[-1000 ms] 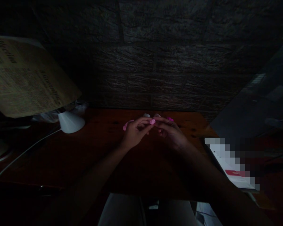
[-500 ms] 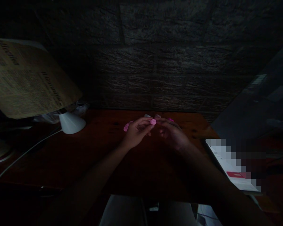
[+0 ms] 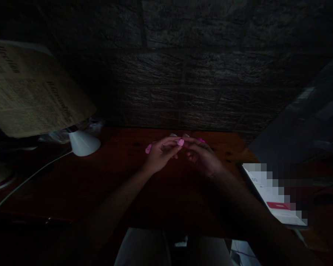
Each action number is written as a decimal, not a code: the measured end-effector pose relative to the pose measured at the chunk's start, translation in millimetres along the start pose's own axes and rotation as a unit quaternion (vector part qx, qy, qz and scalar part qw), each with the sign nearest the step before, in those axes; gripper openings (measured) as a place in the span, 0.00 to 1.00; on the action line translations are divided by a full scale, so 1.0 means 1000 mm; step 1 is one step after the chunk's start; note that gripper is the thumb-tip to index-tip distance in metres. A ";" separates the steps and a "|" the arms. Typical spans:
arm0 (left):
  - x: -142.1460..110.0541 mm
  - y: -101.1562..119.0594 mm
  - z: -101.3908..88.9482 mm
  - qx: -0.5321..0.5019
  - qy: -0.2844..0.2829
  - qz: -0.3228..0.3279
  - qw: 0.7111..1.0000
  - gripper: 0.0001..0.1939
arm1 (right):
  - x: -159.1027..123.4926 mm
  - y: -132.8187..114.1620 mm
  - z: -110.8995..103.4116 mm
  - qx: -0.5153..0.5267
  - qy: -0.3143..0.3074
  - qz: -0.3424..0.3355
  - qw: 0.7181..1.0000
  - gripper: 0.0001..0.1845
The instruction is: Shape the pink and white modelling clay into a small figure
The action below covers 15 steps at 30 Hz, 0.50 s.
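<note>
A small, crumpled-looking pink lump [image 3: 180, 142] is pinched between the thumb and fingers of my left hand [image 3: 163, 153]; its material is too dim to make out. From the other side, my right hand [image 3: 202, 155] brings its closed thumb and fingertips against the lump's right edge. Behind my left hand, a larger pink piece [image 3: 148, 148] shows in part on the wooden table [image 3: 122, 166]. Beyond the fingers lie a whitish piece [image 3: 173, 135], a pale pink piece [image 3: 185, 135] and a bright pink piece [image 3: 201, 140], all partly hidden.
On the left stands a lamp with a newspaper-print shade [image 3: 39, 92], a white cone base [image 3: 84, 143] and a trailing cable [image 3: 30, 179]. A tablet-like lit screen [image 3: 266, 192], partly pixelated, lies at the right. The dark stone wall [image 3: 166, 74] rises behind the table.
My right fingertips have come slightly closer to the pink lump, which has turned a little in my left fingers. The view has shifted slightly.
</note>
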<state>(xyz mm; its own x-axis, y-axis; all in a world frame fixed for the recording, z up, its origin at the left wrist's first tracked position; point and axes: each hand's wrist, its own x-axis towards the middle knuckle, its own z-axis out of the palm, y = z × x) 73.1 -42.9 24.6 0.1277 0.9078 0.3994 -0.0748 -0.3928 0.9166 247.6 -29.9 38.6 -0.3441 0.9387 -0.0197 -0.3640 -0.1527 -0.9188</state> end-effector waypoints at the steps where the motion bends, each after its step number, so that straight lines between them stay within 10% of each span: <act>1: 0.000 0.000 0.000 -0.007 -0.002 0.002 1.000 0.14 | 0.000 -0.001 0.001 -0.001 0.002 0.001 1.000 0.15; 15: 0.001 -0.003 -0.003 -0.008 -0.011 -0.008 1.000 0.19 | 0.001 0.001 0.000 0.010 0.008 0.001 1.000 0.17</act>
<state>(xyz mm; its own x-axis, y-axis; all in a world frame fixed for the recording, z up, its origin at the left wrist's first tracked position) 70.6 -40.6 21.8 0.1503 0.9108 0.3845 -0.0886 -0.3749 0.9228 247.4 -29.1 37.7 -0.3311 0.9432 -0.0273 -0.3808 -0.1601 -0.9107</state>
